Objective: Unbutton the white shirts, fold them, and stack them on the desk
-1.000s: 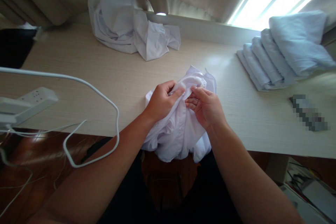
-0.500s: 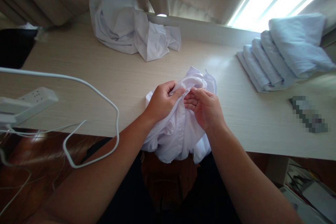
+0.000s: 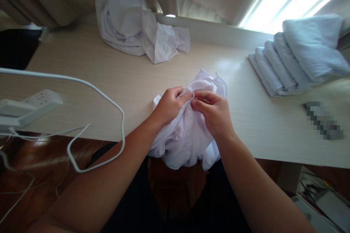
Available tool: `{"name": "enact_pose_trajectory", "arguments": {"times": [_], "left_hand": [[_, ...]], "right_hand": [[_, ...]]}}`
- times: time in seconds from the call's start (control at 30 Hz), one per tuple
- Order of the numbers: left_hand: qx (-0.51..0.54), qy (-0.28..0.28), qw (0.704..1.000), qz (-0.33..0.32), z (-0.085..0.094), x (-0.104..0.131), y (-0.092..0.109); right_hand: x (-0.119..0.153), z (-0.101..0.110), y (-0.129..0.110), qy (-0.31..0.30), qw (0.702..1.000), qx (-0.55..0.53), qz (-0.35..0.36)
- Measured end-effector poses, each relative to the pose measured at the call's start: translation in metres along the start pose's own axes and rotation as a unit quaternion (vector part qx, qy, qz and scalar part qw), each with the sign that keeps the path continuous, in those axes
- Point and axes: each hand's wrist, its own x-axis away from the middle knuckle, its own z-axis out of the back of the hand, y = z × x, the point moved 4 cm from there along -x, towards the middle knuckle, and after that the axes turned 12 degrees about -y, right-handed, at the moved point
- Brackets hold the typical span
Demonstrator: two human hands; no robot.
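A bunched white garment [image 3: 180,142] lies at the table's front edge, part of it hanging over. My left hand [image 3: 172,105] grips a fold of it between thumb and fingers. Close beside, on the right, my right hand [image 3: 212,109] pinches the cloth's edge with thumb and fingertips; the exact bit between the fingertips is too small to make out. The garment's upper end, a curved band with pointed corners, spreads on the table just beyond both hands.
A crumpled white cloth [image 3: 125,25] lies at the back left. Folded white garments [image 3: 300,54] lean in a row at the back right, with a blurred dark item [image 3: 324,120] nearer. A power strip [image 3: 41,103] and a looping white cable [image 3: 109,100] are at the left.
My right hand has turned and its fingers have closed together on the cloth's edge beside my left thumb. My left hand keeps its grip. The view has shifted slightly.
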Motion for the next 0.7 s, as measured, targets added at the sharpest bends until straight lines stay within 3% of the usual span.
{"name": "enact_pose_trajectory", "arguments": {"times": [0.17,0.4,0.7], "left_hand": [[-0.017,-0.013,1.000,-0.007,-0.001,-0.001,-0.001],[0.087,-0.060,0.994,0.001,0.000,0.002,0.004],[0.077,-0.018,0.997,0.018,0.002,0.001,-0.002]], "right_hand": [[0.000,0.003,-0.002,0.016,0.995,0.091,0.029],[0.004,-0.005,-0.011,0.028,0.977,0.200,0.069],[0.006,-0.006,-0.016,0.044,0.960,0.258,0.096]]}}
